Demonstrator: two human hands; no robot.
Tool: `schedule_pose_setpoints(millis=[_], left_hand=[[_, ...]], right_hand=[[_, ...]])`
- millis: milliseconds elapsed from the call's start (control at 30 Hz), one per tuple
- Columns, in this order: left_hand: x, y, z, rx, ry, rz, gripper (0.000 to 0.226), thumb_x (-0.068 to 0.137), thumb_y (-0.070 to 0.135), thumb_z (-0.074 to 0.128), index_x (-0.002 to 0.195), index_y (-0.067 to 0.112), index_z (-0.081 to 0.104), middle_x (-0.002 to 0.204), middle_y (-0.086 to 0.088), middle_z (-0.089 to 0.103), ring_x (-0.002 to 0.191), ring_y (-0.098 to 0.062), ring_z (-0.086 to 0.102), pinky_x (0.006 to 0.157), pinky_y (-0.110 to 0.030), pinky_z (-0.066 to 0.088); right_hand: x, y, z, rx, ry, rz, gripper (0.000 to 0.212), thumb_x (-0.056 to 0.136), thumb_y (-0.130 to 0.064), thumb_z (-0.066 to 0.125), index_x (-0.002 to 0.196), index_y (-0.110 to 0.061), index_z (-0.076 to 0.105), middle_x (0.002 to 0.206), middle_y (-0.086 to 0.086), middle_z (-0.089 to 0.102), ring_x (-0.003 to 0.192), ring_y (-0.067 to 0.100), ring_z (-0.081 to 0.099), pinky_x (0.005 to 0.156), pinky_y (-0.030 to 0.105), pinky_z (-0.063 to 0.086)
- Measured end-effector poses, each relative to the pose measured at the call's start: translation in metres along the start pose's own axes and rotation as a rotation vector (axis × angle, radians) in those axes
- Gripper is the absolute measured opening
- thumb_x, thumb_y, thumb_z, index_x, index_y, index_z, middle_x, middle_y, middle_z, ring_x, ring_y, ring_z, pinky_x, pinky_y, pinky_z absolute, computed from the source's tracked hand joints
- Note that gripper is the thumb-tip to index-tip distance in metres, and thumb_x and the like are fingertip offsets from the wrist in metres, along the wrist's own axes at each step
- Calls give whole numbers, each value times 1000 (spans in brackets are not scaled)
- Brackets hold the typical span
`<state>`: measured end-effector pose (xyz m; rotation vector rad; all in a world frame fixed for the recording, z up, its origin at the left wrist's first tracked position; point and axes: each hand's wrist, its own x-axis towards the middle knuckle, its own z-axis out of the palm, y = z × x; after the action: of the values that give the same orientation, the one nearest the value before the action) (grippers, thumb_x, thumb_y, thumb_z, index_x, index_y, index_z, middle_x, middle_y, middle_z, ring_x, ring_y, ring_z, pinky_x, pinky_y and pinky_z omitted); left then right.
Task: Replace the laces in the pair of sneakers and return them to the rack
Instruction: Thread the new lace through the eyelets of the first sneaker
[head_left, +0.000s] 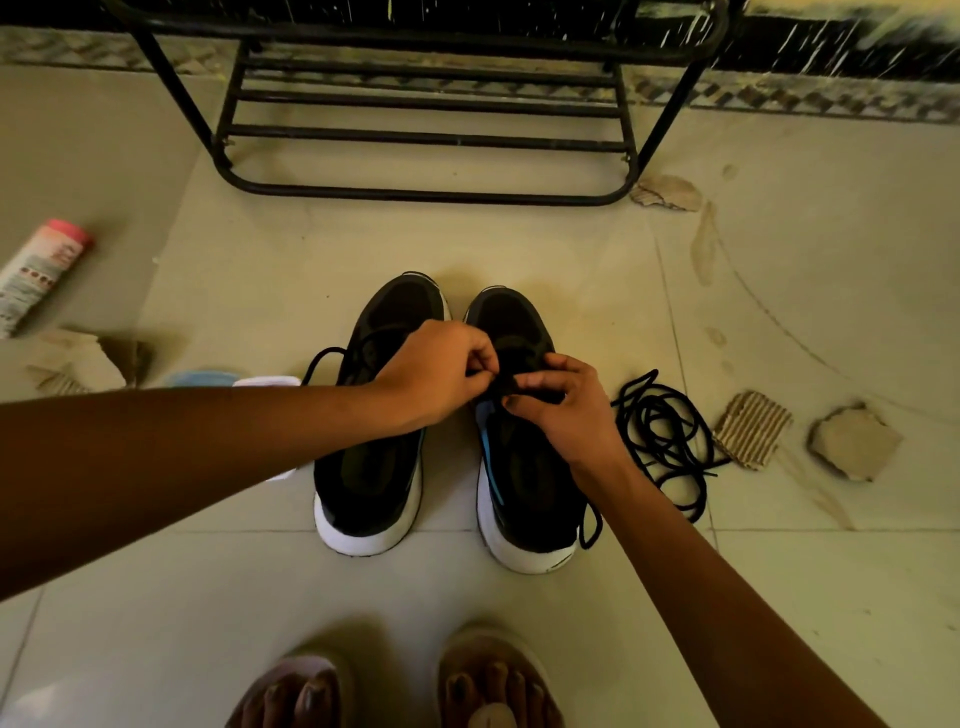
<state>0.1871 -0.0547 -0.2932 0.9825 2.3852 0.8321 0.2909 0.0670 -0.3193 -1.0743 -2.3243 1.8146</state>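
Two black sneakers with white soles stand side by side on the tiled floor, toes pointing away: the left sneaker (370, 483) and the right sneaker (524, 499). My left hand (441, 369) and my right hand (566, 405) meet over the right sneaker's tongue, both pinching its black lace (506, 387). One lace end (589, 525) trails by the right heel. A lace loop (319, 358) sticks out of the left sneaker. A loose pile of black laces (662, 431) lies on the floor right of the shoes. The black metal rack (426, 135) stands beyond.
A pink-capped tube (41, 270) lies at far left. Torn cardboard scraps sit at left (78, 358) and at right (750, 428), (854, 441). A blue and white object (234, 379) peeks out behind my left forearm. My sandalled feet (395, 691) are at the bottom edge.
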Motion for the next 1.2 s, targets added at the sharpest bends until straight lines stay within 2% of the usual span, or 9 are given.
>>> schedule_pose_setpoints(millis=[200,400,467,567,667,867,967,1100,1200], left_hand=[[-9,5,-1,27,-19,19,9,81,9,66,86,15,71,74,9,61,64,2,53,62,-5,35],[-9,14,3,64,-15,2,7,80,11,66,84,15,71,78,6,65,72,-6,59,72,-19,47],[-6,16,2,44,-4,-28,8,79,9,67,79,17,66,72,11,60,68,-4,57,71,-21,49],[-2,18,-2,-18,40,-82,26,75,7,73,70,23,52,64,12,54,60,-1,53,63,-17,46],[-3,19,-3,3,26,-58,21,76,8,74,71,21,57,63,11,56,61,-2,56,65,-18,46],[-13,13,7,-70,41,-68,8,79,6,70,80,13,72,74,7,65,72,-4,61,80,-25,52],[-15,9,9,-101,69,-97,5,81,11,70,84,15,72,79,8,61,73,1,54,80,-23,49],[-29,18,10,164,174,132,18,81,35,65,87,19,60,89,6,50,82,-8,44,72,-23,39],[-42,24,11,220,-45,92,30,82,49,59,78,23,45,67,6,53,60,-8,50,57,-27,45]], right_hand=[[-3,0,0,-50,19,-26,17,76,-15,75,92,-18,72,131,-1,40,126,12,38,106,36,39],[-4,1,2,-75,41,-42,22,76,-17,76,97,-16,71,126,-4,41,121,8,42,101,32,45],[-5,2,2,-83,44,-52,20,76,-17,75,96,-17,71,125,-5,41,120,8,43,100,33,45],[-5,1,2,-27,52,-40,7,81,-17,69,88,-19,71,125,-5,42,119,9,45,100,30,43],[-5,-2,0,96,21,-8,15,89,-12,58,84,-18,71,131,0,42,116,9,47,100,28,42],[-2,6,-5,-349,-36,-190,21,86,-12,64,105,-16,71,139,6,35,129,25,37,110,38,35],[-4,6,-5,-429,-9,-246,22,86,-9,65,107,-13,70,138,7,36,129,24,35,108,28,33],[-7,7,-3,-306,76,-290,15,84,-7,66,97,-8,73,122,-1,42,118,14,44,94,10,34],[-8,6,-4,-209,126,-304,9,83,-6,67,90,-7,73,116,-4,42,105,3,45,82,-5,30]])
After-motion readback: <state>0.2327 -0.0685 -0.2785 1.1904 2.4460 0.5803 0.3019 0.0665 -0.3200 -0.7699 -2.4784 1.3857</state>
